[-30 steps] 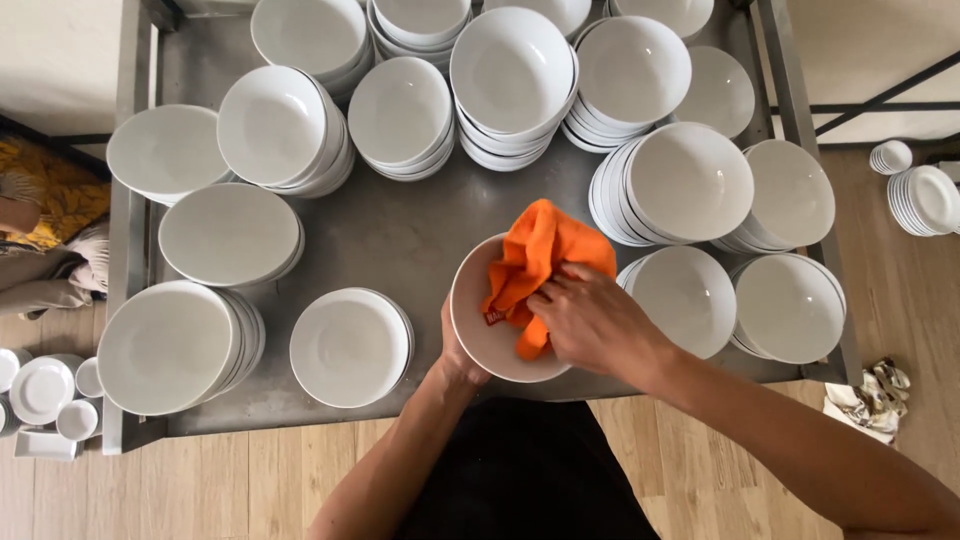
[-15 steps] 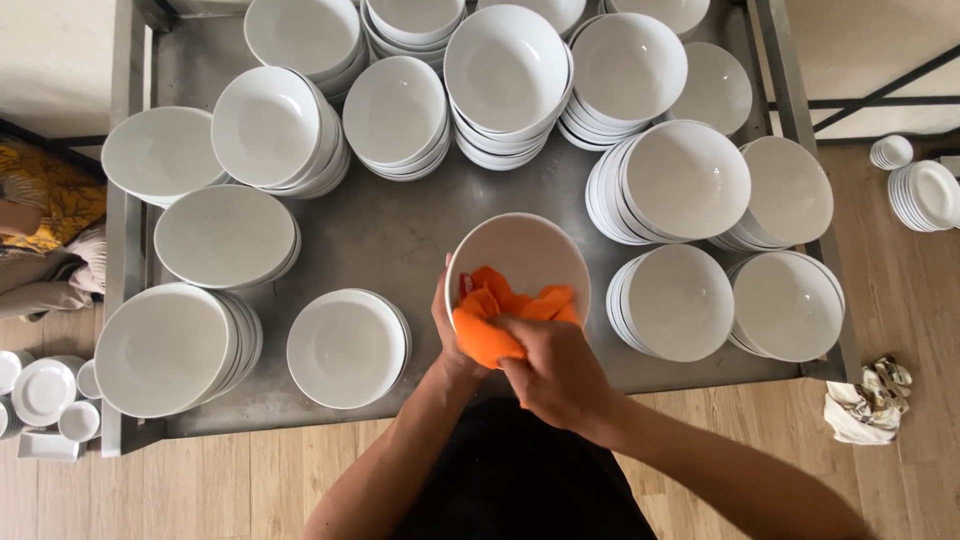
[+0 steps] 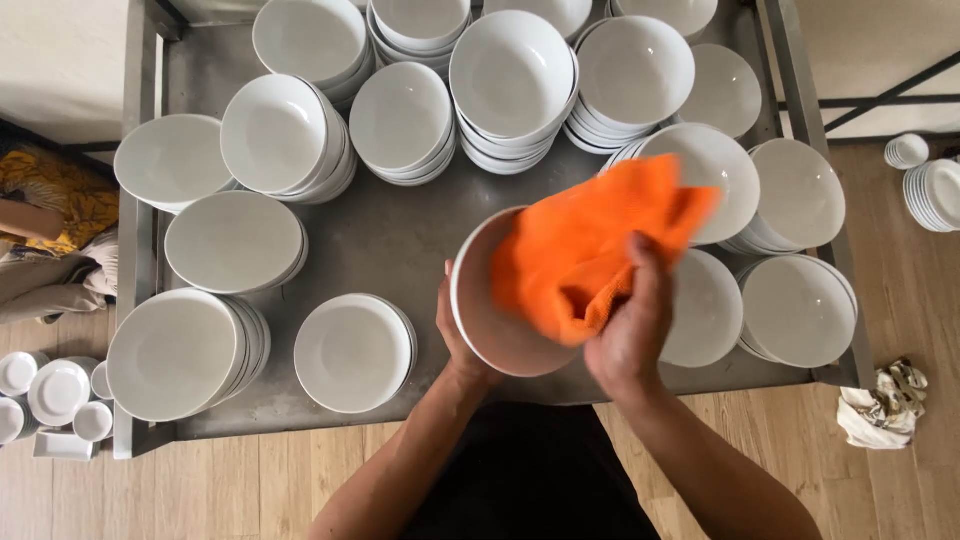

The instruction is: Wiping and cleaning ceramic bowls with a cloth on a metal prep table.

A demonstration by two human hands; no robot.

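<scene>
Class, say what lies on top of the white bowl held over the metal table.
An orange cloth lies on the white bowl, pressed by the right hand. The cloth hides most of the bowl's inside.

A grey metal counter (image 3: pixel 400 240) with raised side rails is crowded with stacks of white crockery. Deep bowls (image 3: pixel 510 75) are piled along the far edge, shallower plates (image 3: pixel 235 240) are stacked toward the left, and one stack of plates (image 3: pixel 352 352) is set near the front edge. More stacks (image 3: pixel 798 308) are kept at the right. The counter is stood on a wooden floor (image 3: pixel 900 490), where a crumpled cloth (image 3: pixel 880 405) is left.
</scene>
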